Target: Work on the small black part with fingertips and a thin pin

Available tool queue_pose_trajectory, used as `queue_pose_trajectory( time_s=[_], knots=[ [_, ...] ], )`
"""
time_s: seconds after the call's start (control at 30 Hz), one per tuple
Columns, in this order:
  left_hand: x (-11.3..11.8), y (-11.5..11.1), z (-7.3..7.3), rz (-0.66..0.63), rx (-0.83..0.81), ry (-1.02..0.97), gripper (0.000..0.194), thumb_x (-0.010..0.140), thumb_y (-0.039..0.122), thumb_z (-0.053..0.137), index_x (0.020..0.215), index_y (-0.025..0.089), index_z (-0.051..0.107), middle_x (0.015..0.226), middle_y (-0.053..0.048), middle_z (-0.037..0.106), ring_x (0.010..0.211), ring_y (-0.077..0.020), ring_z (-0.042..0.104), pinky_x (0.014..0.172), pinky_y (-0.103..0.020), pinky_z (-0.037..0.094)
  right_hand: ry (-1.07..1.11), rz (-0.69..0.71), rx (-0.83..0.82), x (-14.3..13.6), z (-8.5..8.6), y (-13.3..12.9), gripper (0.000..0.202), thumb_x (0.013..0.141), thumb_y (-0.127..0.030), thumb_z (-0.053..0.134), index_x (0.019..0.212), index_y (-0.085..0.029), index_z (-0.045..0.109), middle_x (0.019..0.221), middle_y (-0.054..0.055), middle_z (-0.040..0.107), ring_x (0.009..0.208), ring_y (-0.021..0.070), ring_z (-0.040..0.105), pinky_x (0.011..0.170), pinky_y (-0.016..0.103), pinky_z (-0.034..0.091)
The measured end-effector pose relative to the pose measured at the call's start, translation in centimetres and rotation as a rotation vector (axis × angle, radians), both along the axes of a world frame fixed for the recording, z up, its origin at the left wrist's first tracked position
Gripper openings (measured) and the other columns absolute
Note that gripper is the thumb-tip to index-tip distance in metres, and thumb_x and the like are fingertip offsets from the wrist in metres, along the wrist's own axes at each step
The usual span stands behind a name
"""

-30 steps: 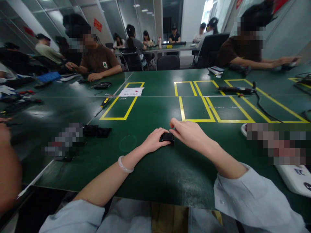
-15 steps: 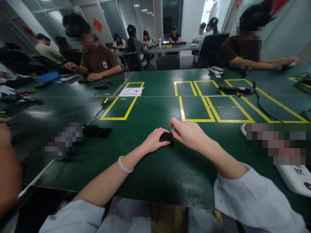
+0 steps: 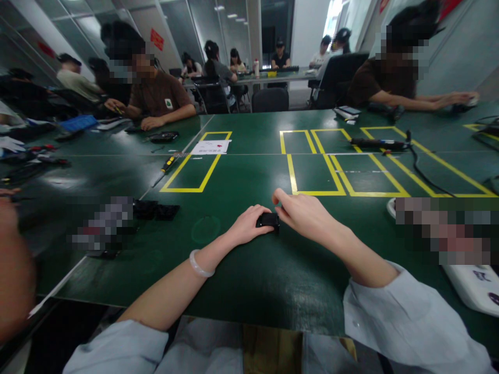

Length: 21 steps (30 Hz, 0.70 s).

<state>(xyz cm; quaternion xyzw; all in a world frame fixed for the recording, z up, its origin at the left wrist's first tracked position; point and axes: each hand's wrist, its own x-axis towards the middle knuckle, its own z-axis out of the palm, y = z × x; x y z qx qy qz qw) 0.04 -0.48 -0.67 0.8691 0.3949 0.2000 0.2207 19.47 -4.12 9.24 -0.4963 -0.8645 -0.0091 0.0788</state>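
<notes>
A small black box-shaped object (image 3: 268, 220) with a smooth, slightly shiny face stands on the green table (image 3: 273, 280). My left hand (image 3: 249, 224) is closed around its left side, thumb along the front and fingers over the top. My right hand (image 3: 300, 213) is at the object's right edge, with its fingers curled in and thumb and index finger close together. Whatever the right fingertips pinch, if anything, is too small or hidden to make out.
Yellow tape rectangles (image 3: 317, 193) mark the table beyond my hands. A yellow-and-black screwdriver (image 3: 168, 165), a paper label (image 3: 211, 147) and a corded black electric screwdriver (image 3: 378, 144) lie there. Black parts (image 3: 156, 210) sit left, a white case (image 3: 473, 288) right. Co-workers sit around.
Almost nothing differs. Both hands keep their places at the black object, which has shifted or turned very slightly at most.
</notes>
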Motion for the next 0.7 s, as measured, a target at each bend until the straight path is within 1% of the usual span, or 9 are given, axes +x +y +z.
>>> queue_pose_trajectory(
  time_s=[0.27,0.33,0.53,0.63,0.7],
  knots=[
    [-0.02,0.1,-0.02,0.001,-0.011,0.009,0.037,0.081,0.045,0.062,0.11,0.023,0.055,0.106,-0.005,0.057,0.099,-0.0243,0.053,0.088,-0.037,0.042,0.043,0.029,0.006,0.17,-0.07,-0.18,0.018,0.089,-0.024,0.038,0.105,-0.02,0.046,0.079,0.002,0.067,0.063,0.0155,0.06,0.052,0.026,0.023],
    [-0.01,0.12,-0.05,0.003,-0.013,0.011,0.037,0.081,0.045,0.062,0.109,0.022,0.055,0.106,-0.005,0.057,0.098,-0.0244,0.053,0.088,-0.037,0.042,0.049,0.028,0.007,0.16,-0.08,-0.18,0.018,0.09,-0.026,0.037,0.104,-0.02,0.046,0.08,0.002,0.067,0.063,0.0153,0.059,0.052,0.026,0.023],
    [-0.02,0.19,-0.28,-0.004,0.004,-0.007,0.034,0.081,0.044,0.063,0.105,0.022,0.056,0.102,-0.004,0.057,0.097,-0.0234,0.053,0.087,-0.035,0.043,0.051,0.025,0.014,-0.01,-0.08,-0.13,0.022,0.095,-0.038,0.035,0.101,-0.02,0.047,0.079,0.003,0.068,0.065,0.0163,0.061,0.053,0.025,0.023],
    [-0.03,0.23,-0.34,-0.007,0.008,-0.005,0.035,0.081,0.045,0.063,0.106,0.022,0.056,0.102,-0.004,0.057,0.097,-0.0233,0.053,0.086,-0.035,0.043,0.033,0.024,0.021,-0.01,-0.14,-0.02,0.023,0.095,-0.039,0.035,0.101,-0.02,0.048,0.077,0.003,0.068,0.065,0.0169,0.062,0.052,0.025,0.022],
    [-0.03,0.23,-0.31,-0.01,0.005,-0.001,0.036,0.081,0.045,0.062,0.107,0.022,0.056,0.103,-0.004,0.057,0.097,-0.0235,0.053,0.086,-0.036,0.043,0.011,0.017,0.018,0.03,-0.2,0.05,0.022,0.095,-0.036,0.035,0.101,-0.02,0.048,0.076,0.003,0.067,0.064,0.017,0.061,0.051,0.025,0.021]
  ],
)
